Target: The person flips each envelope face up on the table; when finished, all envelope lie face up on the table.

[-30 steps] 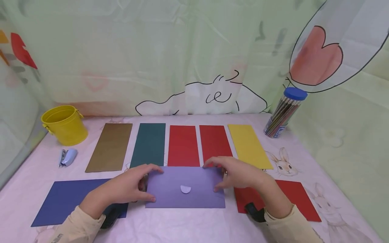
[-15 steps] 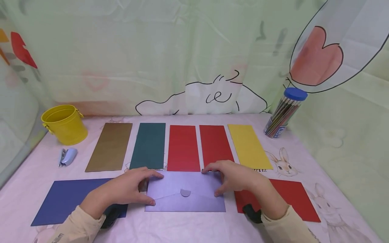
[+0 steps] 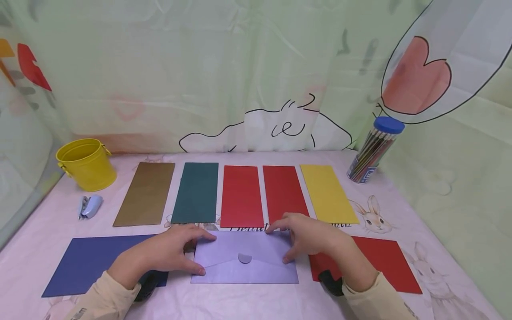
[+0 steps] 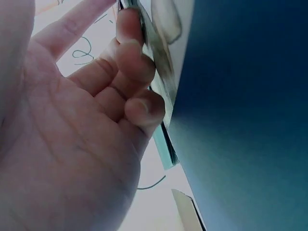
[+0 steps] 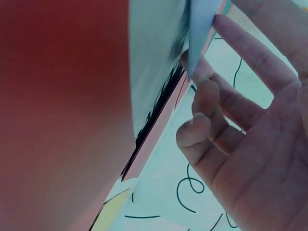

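Note:
A lavender envelope lies crosswise at the front middle in the head view, its flap side up, with a small half-round tab at the flap's tip. My left hand holds its left end, index fingertip near the far edge and thumb on the face. At the other end, my right hand grips it the same way. In the right wrist view the envelope shows edge-on by the fingers. Under my left forearm lies a blue envelope-like sheet; a red one lies beneath my right.
Behind stands a row of upright-laid rectangles: brown, green, two red, and yellow. At the left are a yellow bucket and a small light-blue stapler. A blue-lidded jar of pencils stands back right.
The lavender envelope has come toward me and tilted, so its face looks lighter and the flap line shows. Both hands have moved slightly nearer with it.

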`<state>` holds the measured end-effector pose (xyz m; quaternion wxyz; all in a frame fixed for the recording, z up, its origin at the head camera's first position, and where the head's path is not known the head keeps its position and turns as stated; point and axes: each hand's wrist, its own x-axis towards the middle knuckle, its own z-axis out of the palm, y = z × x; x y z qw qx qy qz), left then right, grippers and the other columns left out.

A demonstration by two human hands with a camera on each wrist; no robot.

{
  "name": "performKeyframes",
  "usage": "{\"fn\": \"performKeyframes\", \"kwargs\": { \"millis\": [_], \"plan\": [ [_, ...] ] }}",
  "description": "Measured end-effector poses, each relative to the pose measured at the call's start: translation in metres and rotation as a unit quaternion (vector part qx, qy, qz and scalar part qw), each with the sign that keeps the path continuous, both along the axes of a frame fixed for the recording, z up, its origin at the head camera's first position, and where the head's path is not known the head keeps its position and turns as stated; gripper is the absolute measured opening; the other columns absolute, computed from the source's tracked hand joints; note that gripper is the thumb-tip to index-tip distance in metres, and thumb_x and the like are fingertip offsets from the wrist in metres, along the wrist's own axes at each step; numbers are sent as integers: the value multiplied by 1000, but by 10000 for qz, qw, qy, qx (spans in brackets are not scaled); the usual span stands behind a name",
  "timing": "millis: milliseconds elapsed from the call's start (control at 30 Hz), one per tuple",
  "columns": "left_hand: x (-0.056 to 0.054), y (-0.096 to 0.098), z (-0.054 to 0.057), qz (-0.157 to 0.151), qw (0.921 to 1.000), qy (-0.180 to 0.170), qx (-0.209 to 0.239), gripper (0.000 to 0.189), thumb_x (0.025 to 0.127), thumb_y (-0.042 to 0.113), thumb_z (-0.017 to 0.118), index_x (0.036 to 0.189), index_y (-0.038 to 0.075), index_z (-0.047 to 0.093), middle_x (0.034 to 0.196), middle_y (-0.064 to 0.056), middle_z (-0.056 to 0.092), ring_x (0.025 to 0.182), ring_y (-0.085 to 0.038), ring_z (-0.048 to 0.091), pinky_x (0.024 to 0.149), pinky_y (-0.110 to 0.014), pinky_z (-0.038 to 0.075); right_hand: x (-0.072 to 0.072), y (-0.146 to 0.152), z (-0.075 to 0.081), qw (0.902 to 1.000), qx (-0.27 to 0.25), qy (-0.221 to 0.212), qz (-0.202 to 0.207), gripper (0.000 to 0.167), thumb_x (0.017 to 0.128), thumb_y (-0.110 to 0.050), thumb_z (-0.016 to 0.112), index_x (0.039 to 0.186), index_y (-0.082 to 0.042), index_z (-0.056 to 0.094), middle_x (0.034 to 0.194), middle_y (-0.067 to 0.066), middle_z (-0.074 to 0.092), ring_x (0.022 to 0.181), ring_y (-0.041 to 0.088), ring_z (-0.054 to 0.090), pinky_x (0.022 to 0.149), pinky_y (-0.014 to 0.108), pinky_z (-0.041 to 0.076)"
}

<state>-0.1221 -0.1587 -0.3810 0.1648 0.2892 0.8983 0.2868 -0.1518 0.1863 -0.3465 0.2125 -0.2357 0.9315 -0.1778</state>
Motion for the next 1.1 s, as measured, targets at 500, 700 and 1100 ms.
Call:
{"fn": "performKeyframes", "kwargs": {
  "millis": [500, 700, 1100],
  "plan": [
    [0, -19, 3, -31, 9996, 82, 263, 59, 87, 49, 76, 137, 19, 61, 96, 9, 57, 85, -10, 56, 70, -27, 50, 18, -25, 17, 9991, 238, 64, 359, 50, 75, -19, 89, 122, -24, 72, 109, -7, 62, 111, 17, 57, 80, 33, 55],
    [14, -66, 13, 427, 9977, 406, 329, 70, 80, 53, 81, 140, 25, 58, 118, 7, 59, 107, -20, 57, 87, -47, 53, 24, -79, 21, 9932, 291, 521, 1003, 57, 80, -30, 86, 133, -23, 66, 110, -6, 59, 92, 7, 56, 76, 26, 53],
    [48, -206, -25, 1644, 9842, 555, -354, 96, 69, 35, 93, 149, 18, 43, 147, -20, 43, 127, -39, 33, 88, -77, 30, 36, -185, -4, 9797, 346, 1052, 1674, 73, 81, -48, 82, 143, -20, 55, 134, -5, 56, 122, 7, 52, 96, 23, 46]
  ]
}}
